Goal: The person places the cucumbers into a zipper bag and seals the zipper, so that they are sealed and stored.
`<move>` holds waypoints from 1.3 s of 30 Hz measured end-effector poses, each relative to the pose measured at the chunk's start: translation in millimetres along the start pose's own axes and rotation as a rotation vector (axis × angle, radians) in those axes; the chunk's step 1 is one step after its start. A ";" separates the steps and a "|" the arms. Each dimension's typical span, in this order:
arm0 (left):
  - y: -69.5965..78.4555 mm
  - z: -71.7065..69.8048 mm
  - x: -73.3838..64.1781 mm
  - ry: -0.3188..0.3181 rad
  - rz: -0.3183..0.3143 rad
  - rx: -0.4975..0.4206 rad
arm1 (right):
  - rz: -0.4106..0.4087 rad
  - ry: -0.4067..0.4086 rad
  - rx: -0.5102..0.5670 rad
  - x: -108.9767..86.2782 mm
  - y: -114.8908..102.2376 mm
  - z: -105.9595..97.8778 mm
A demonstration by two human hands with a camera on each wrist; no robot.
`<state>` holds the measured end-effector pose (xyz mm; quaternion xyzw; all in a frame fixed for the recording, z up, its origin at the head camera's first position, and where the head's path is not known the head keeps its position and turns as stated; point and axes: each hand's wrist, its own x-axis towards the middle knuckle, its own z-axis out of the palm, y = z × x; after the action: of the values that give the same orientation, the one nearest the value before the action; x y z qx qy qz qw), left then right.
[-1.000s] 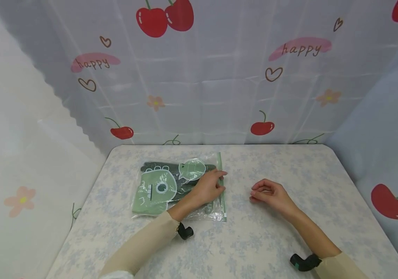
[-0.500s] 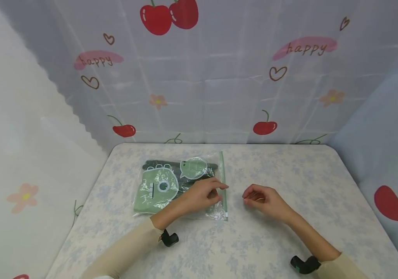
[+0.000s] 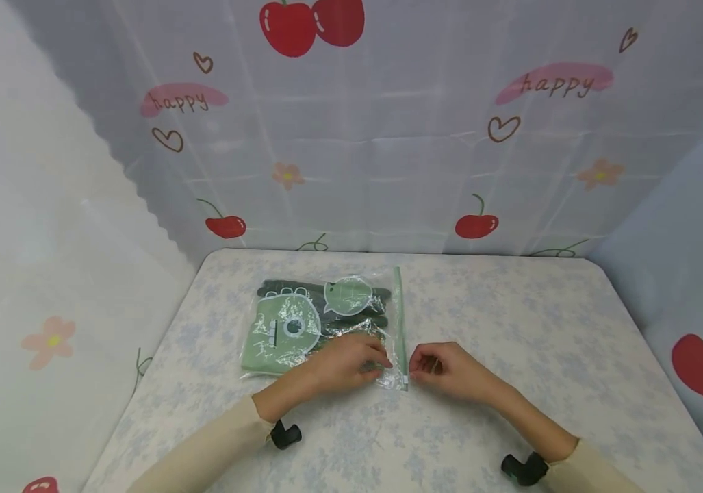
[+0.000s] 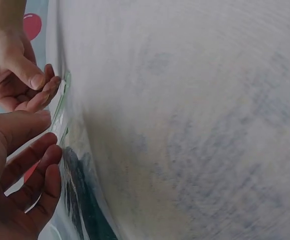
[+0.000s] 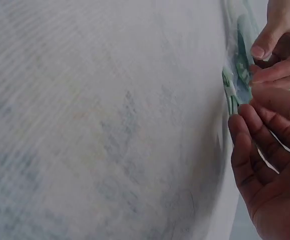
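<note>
A clear zip bag (image 3: 395, 322) lies flat on the table, with a green zip strip along its right edge and a small white slider (image 3: 405, 378) at the strip's near end. Folded light and dark green cloth (image 3: 277, 342) with cartoon prints fills it. My left hand (image 3: 348, 361) is over the bag's near right part, fingers loosely bent and thumb apart from them. My right hand (image 3: 450, 370) is at the strip beside the slider, fingers loosely bent; whether the fingertips touch it cannot be told. Both wrist views show the bag edge by the fingertips.
The table (image 3: 536, 322) has a pale cloth with a blue floral pattern. A printed curtain (image 3: 357, 171) with cherries and hearts stands behind it, with more sheets at the left and right. Black wrist cameras (image 3: 285, 435) sit at both sleeves.
My left hand has come off the middle of the zip strip and slid toward the bag's near corner. My right hand has moved left and nearer, up to the slider end. The bag stays put.
</note>
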<state>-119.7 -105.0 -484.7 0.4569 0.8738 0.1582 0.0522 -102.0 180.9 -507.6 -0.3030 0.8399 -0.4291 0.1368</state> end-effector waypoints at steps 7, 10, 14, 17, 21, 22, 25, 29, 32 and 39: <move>-2.1 10.1 -4.1 -0.063 0.010 -0.011 | -0.047 -0.041 -0.120 6.2 -4.3 10.0; -3.1 12.0 -4.3 -0.066 0.032 0.031 | -0.047 -0.033 -0.175 7.2 -6.2 10.9; -1.3 14.5 -3.0 -0.044 0.079 0.144 | -0.043 -0.022 -0.212 6.7 -7.9 10.6; 1.8 14.6 -1.9 -0.014 0.105 0.229 | -0.043 -0.019 -0.222 6.3 -7.7 10.2; 5.1 12.8 -1.8 0.020 0.103 0.273 | -0.044 -0.015 -0.235 6.2 -6.8 9.9; 5.3 12.8 -2.0 0.024 0.101 0.274 | -0.045 -0.013 -0.239 6.2 -6.6 9.9; 4.2 13.7 -3.1 0.032 0.083 0.250 | -0.044 -0.004 -0.251 6.4 -6.8 10.4; 0.6 15.5 -6.0 0.025 0.043 0.180 | -0.044 0.007 -0.273 6.6 -8.6 11.7; -2.3 15.3 -8.5 0.015 0.017 0.121 | -0.058 0.019 -0.302 6.2 -10.0 13.0; -4.3 10.2 -12.6 0.051 0.003 0.049 | -0.107 0.108 -0.347 10.5 -10.5 18.6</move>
<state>-113.4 -115.2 -496.4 0.4552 0.8778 0.1484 0.0185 -96.9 157.8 -509.9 -0.3430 0.8900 -0.3002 0.0140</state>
